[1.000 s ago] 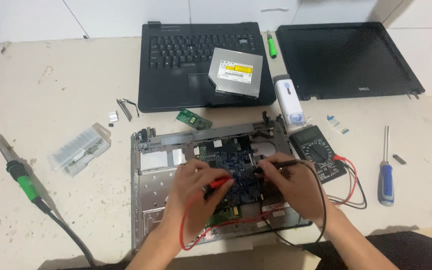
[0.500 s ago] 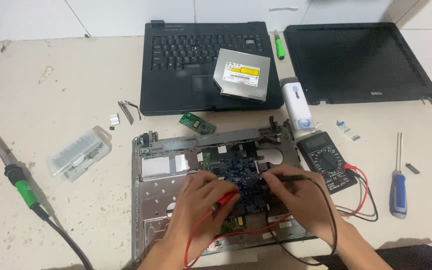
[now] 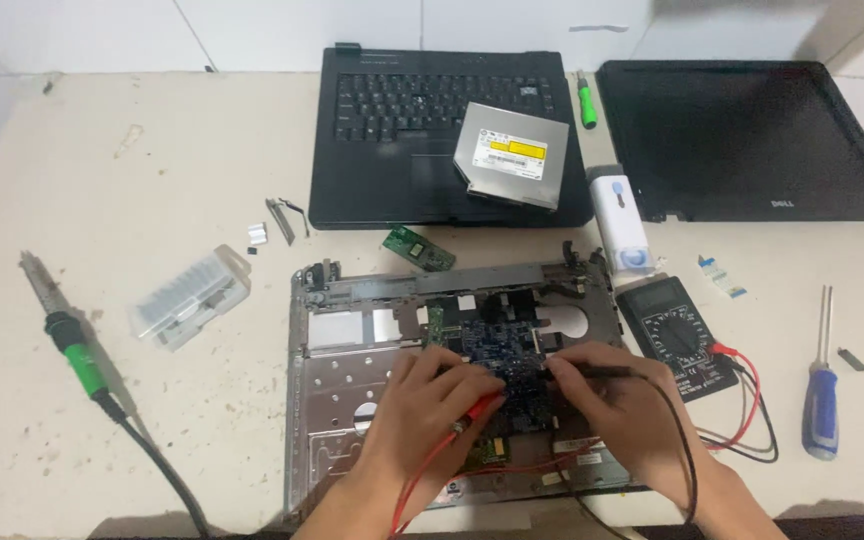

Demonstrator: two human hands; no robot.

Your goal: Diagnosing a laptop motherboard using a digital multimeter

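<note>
An opened laptop base (image 3: 352, 330) with a blue circuit board (image 3: 497, 345) lies in front of me. My left hand (image 3: 422, 405) grips a red test probe (image 3: 472, 418) with its tip down on the board. My right hand (image 3: 617, 405) grips a black test probe (image 3: 592, 371), whose tip also touches the board. Red and black leads run to a black multimeter (image 3: 677, 335) lying just right of the base.
A keyboard panel (image 3: 422, 130) with a silver optical drive (image 3: 512, 155) on it lies at the back, a screen panel (image 3: 742, 140) to its right. A soldering iron (image 3: 72, 340) and clear plastic case (image 3: 192, 297) lie left, a blue screwdriver (image 3: 820, 400) right.
The view has shifted a little, so the things on the table sit slightly lower and more to the right. Both hands stay on the board with the probes, moved only slightly.
</note>
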